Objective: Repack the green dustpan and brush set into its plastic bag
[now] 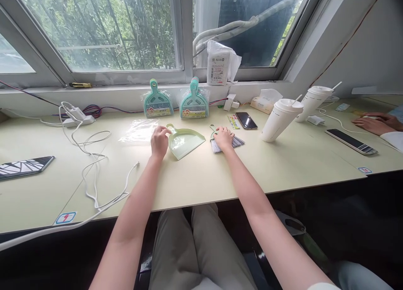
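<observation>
Both forearms reach up from the bottom of the frame to mid-frame over the pale tabletop.

Left hand: fingers curled, tips touching the looped handle of a pale green dustpan, not clearly closed around it. The pan lies flat at the centre of the frame, its mouth toward the lower right. It looks like thin moulded plastic: light, stiff, smooth, likely to slide on the tabletop. The handle loop seems the best hold.

Right hand: lies palm-down on a small brush, fingers bent over its green handle; the grey bristles splay out to either side. The bristles would flex, so the handle is the place to grip.

Left of the pan, an empty clear wrapper.

Farther back, against the sill, two packaged brush-and-pan sets. To the right, a phone and two lidded cups.
</observation>
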`<state>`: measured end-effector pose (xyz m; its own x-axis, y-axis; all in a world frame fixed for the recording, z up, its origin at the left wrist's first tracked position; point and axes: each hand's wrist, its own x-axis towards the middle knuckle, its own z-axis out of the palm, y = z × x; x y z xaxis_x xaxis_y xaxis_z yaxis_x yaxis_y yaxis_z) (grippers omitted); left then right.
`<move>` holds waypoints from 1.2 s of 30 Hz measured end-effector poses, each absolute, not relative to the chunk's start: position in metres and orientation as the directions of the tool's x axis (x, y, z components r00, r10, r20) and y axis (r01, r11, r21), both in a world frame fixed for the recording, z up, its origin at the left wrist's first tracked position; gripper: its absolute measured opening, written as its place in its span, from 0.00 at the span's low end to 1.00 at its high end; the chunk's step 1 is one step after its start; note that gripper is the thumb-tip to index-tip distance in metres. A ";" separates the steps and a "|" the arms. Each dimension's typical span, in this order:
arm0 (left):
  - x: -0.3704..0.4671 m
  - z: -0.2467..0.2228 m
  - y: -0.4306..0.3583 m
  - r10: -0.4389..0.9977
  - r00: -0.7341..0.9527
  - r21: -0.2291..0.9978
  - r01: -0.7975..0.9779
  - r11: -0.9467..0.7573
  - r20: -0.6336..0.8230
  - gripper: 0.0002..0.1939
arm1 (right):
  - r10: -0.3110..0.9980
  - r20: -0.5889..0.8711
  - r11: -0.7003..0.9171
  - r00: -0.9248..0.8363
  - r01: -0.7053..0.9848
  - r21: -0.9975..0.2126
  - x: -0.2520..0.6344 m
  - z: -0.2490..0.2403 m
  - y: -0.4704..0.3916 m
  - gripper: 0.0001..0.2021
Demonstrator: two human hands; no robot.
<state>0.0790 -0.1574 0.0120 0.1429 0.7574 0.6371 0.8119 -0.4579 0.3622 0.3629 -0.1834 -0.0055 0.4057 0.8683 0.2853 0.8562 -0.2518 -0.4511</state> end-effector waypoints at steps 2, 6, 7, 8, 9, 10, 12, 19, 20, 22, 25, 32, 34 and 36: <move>0.079 0.011 -0.156 0.753 0.148 0.363 0.806 -0.468 0.641 0.19 | 0.872 0.269 -0.256 0.410 0.848 -0.463 0.364 -0.005 -0.183 0.14; 0.078 0.010 -0.152 0.755 0.149 0.380 0.793 -0.477 0.638 0.21 | 0.878 0.236 -0.260 0.416 0.829 -0.496 0.366 -0.003 -0.184 0.17; 0.078 0.010 -0.152 0.759 0.148 0.389 0.788 -0.478 0.634 0.22 | 0.880 0.231 -0.259 0.416 0.825 -0.502 0.366 -0.003 -0.184 0.18; 0.077 0.009 -0.152 0.763 0.147 0.398 0.783 -0.478 0.629 0.22 | 0.882 0.229 -0.255 0.413 0.825 -0.505 0.366 -0.002 -0.185 0.18; 0.077 0.009 -0.151 0.768 0.147 0.404 0.780 -0.477 0.624 0.23 | 0.885 0.229 -0.250 0.406 0.827 -0.503 0.366 -0.002 -0.185 0.19; 0.077 0.009 -0.151 0.772 0.145 0.408 0.780 -0.474 0.619 0.22 | 0.889 0.231 -0.242 0.396 0.833 -0.497 0.365 -0.001 -0.185 0.19; 0.077 0.009 -0.151 0.776 0.132 0.409 0.788 -0.459 0.617 0.20 | 0.896 0.236 -0.230 0.377 0.846 -0.482 0.364 0.000 -0.186 0.20; 0.078 0.004 -0.148 0.899 0.049 0.504 0.814 -0.289 0.436 0.08 | 0.889 0.278 -0.164 0.364 0.819 -0.549 0.360 0.004 -0.186 0.16; 0.079 0.003 -0.148 0.917 0.053 0.532 0.801 -0.276 0.396 0.07 | 0.886 0.296 -0.145 0.358 0.818 -0.557 0.359 0.006 -0.186 0.16; 0.084 0.002 -0.149 0.933 0.067 0.577 0.770 -0.273 0.353 0.07 | 0.884 0.332 -0.094 0.329 0.821 -0.564 0.355 0.008 -0.186 0.17; 0.098 0.000 -0.154 0.946 0.076 0.627 0.732 -0.267 0.314 0.06 | 0.906 0.357 0.022 0.226 0.819 -0.573 0.344 0.011 -0.187 0.18; 0.141 0.008 -0.186 0.867 0.434 0.625 0.612 -0.484 0.246 0.15 | 0.933 0.356 0.262 -0.049 0.773 -0.578 0.317 0.010 -0.194 0.18; 0.142 0.011 -0.191 0.784 0.501 0.437 0.652 -0.620 0.366 0.10 | 0.930 0.355 0.299 -0.092 0.749 -0.591 0.316 0.009 -0.194 0.19; 0.137 0.012 -0.192 0.694 0.549 0.225 0.685 -0.693 0.466 0.10 | 0.926 0.361 0.325 -0.110 0.717 -0.617 0.318 0.009 -0.193 0.20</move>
